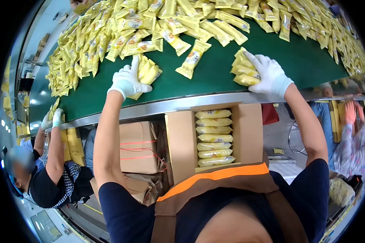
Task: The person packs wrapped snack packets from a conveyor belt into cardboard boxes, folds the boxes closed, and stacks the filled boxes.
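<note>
Both my hands wear white gloves and rest over a green conveyor belt. My left hand is closed around a small bunch of yellow snack packets, thumb at the near side and fingers at the far side. Opposite it, my right hand grips a stack of several yellow packets from the right. One single packet lies on the belt between the hands. Below the belt's metal edge stands an open cardboard box, with a row of packets inside.
A large heap of yellow packets covers the belt's far side. Left of the open box is a brown carton with red string. A co-worker reaches to the belt at far left; another person's sleeve shows at right.
</note>
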Demonstrator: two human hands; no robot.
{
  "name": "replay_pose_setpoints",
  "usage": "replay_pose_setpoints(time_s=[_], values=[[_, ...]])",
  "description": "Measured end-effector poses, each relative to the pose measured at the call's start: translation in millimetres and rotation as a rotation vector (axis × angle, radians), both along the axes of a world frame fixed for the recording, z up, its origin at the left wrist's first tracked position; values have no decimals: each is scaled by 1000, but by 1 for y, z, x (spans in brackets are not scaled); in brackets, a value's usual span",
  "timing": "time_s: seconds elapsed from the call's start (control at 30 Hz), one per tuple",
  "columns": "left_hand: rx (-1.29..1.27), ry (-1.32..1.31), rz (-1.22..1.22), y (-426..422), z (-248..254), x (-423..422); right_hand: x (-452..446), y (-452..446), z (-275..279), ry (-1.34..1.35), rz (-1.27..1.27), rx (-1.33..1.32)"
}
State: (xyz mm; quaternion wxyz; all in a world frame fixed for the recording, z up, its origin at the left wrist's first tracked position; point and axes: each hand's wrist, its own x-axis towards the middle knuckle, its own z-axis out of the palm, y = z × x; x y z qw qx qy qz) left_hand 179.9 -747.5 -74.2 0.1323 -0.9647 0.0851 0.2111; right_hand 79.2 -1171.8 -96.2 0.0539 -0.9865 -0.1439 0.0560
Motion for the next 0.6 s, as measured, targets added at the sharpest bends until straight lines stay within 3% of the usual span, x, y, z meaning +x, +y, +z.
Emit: replay_pose_setpoints(time_s=[0.03, 0.17, 0.2, 0.27, 0.3, 0.33, 0.37, 0.4, 0.43, 0.5, 0.53, 0.6], values=[[-32, -74, -39, 3, -4, -8, 1, 7, 13, 126, -59, -65], [-388, -242, -97, 18, -23, -63, -34, -7, 47, 586, -205, 1349], [-560, -244, -21, 20, -18, -77, -51, 1, 68, 661, -94, 1467], [-1211, -245, 54, 15, -12, -101, -75, 32, 98, 568, 322, 1062], [-1500, 11, 269, 8, 7, -117, -81, 50, 99, 437, 478, 793], [-1685, 228, 480, 11, 8, -125, -86, 74, 101, 476, 499, 446], [-1962, 479, 547, 0, 17, -145, -94, 89, 78, 285, 610, 266], [-2225, 750, 614, -11, 25, -161, -94, 102, 67, 261, 630, 115], [-1939, 785, 425, -10, -6, -160, -91, 118, 61, 340, 627, -29], [-1565, 864, 102, -44, 4, -154, -102, 155, 60, 419, 693, -362], [-1476, 931, -38, -80, 40, -154, -113, 153, 49, 421, 670, -284], [-1450, 784, -191, -88, 19, -149, -134, 150, 33, 443, 603, -163]])
